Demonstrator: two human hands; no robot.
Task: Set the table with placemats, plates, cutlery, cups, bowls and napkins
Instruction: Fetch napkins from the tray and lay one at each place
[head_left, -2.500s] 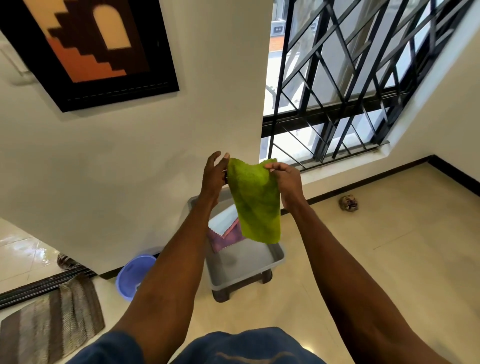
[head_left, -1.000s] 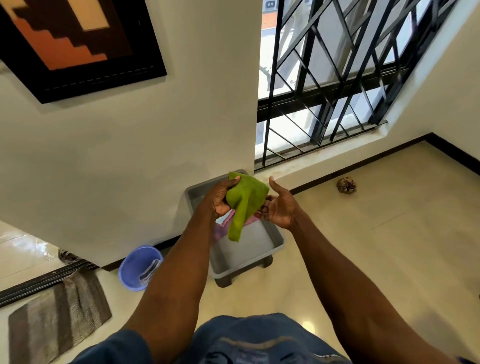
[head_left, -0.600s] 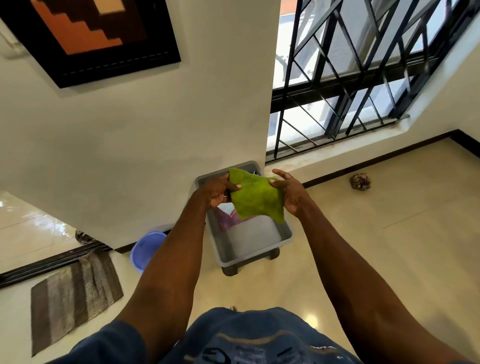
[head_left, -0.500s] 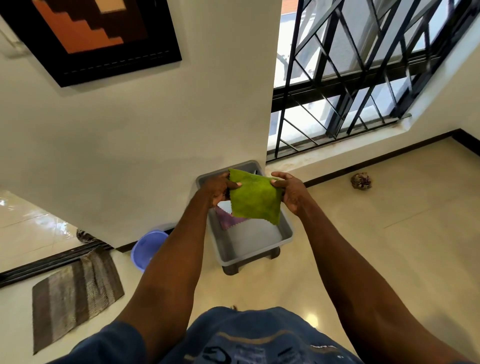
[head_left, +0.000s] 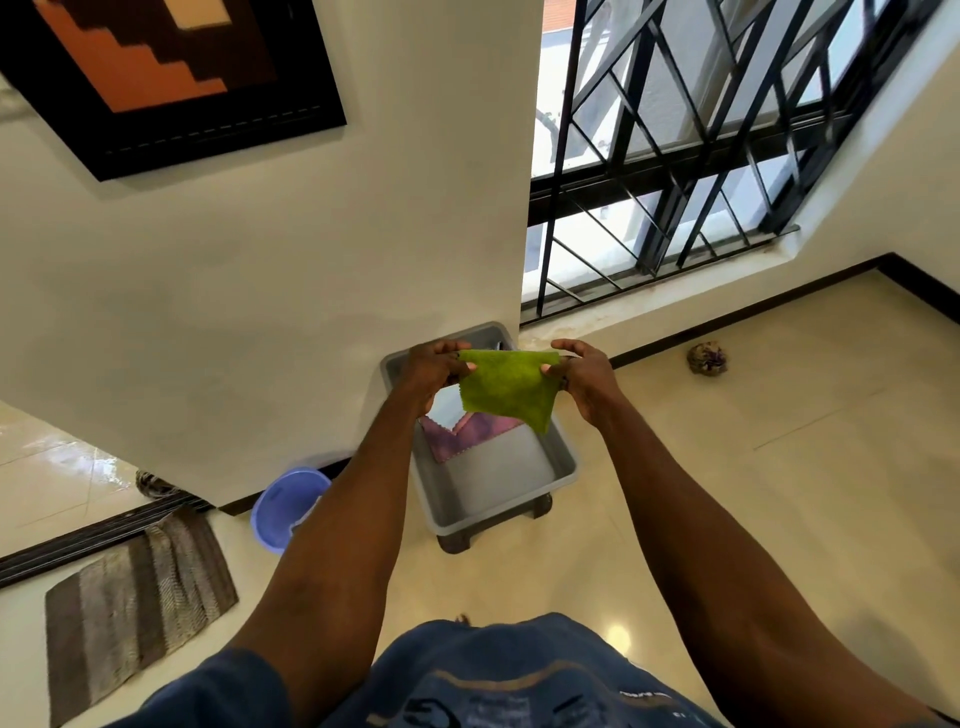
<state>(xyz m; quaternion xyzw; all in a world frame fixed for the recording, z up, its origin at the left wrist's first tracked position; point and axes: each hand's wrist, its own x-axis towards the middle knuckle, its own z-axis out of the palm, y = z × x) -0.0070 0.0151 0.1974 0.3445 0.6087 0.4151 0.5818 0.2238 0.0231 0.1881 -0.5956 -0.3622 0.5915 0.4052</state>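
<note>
A green cloth napkin (head_left: 506, 387) hangs folded in the air above a grey plastic tub (head_left: 563, 465) on the floor. My left hand (head_left: 431, 371) pinches its upper left corner and my right hand (head_left: 584, 374) pinches its upper right corner, with the top edge stretched between them. Inside the tub lies a purple napkin (head_left: 467, 434) with a zigzag edge, partly hidden behind the green one.
The tub stands against a cream wall corner, beside a barred window (head_left: 675, 156). A blue plastic bowl (head_left: 285, 506) sits on the floor to its left, near a striped doormat (head_left: 135, 603). A crumpled rag (head_left: 706, 357) lies on the tiled floor at right.
Both hands came down from chest height toward the tub. The long hanging napkin was folded to a smaller shape, and its top edge is now pulled taut between both hands.
</note>
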